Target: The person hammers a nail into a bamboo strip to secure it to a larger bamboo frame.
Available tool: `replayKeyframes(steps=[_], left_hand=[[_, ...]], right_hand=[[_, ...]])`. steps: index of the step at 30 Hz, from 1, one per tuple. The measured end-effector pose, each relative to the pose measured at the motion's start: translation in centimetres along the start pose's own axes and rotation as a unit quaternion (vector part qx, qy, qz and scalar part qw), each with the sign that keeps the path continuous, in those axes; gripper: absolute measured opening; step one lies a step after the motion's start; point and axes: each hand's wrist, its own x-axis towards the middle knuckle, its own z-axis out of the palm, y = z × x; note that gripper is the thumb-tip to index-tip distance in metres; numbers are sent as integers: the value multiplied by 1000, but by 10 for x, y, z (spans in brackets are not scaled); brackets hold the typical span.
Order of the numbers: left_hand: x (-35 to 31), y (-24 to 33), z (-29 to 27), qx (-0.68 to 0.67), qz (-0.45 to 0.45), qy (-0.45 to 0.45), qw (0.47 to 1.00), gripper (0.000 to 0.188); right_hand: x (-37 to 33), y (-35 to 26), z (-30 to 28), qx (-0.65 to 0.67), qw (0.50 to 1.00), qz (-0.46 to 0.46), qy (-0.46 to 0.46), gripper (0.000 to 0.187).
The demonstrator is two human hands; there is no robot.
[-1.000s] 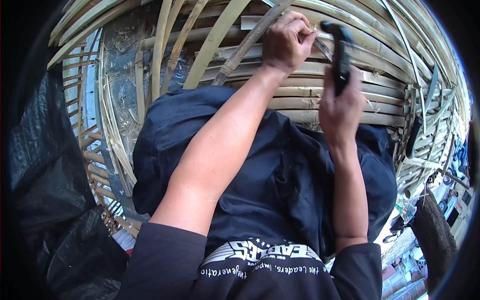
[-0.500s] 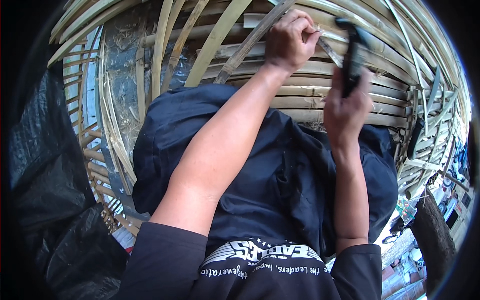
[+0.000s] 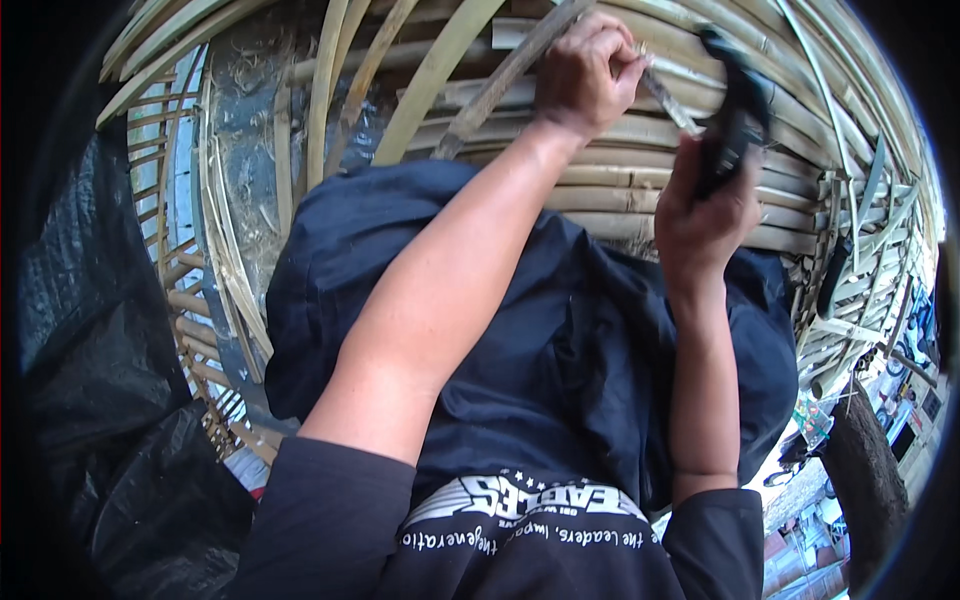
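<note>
The black hammer-like tool (image 3: 742,112), far side and right, sits wider of the left hand (image 3: 590,82) than a second ago, opening a gap; right hand (image 3: 705,218) wraps its handle, left pinches closed, on what I can't tell, over bamboo slats (image 3: 610,198).

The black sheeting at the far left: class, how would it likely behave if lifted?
The black sheeting would probably flop and drape, judging by its many creases and folds. Its glossy highlights suggest a smooth, perhaps slippery surface. It looks thin, so probably light for its size.
</note>
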Motion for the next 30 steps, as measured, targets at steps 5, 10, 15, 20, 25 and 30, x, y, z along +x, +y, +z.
replayKeyframes(steps=[5, 10, 15, 20, 25, 30], left_hand=[[-7, 5, -3, -1, -27, -10, 1000, 17], [-2, 0, 0, 3, 2, 1, 1000, 16], [-6, 6, 0, 2, -17, -5, 1000, 17], [-7, 4, -5, 5, -4, -2, 1000, 19], [-7, 3, -4, -6, -23, -9, 1000, 19], [-1, 2, 1, -6, -5, -10, 1000, 17]], right_hand=[[0, 12, 8, -15, 985, 110, -131, 24], [3, 15, 10, -73, 990, 25, -115, 22], [-15, 15, 9, 25, 999, 44, 10, 26], [0, 4, 7, -9, 991, 88, -103, 27], [-2, 12, 11, -27, 989, 65, -133, 27], [-3, 16, 16, 29, 994, 91, -59, 26]])
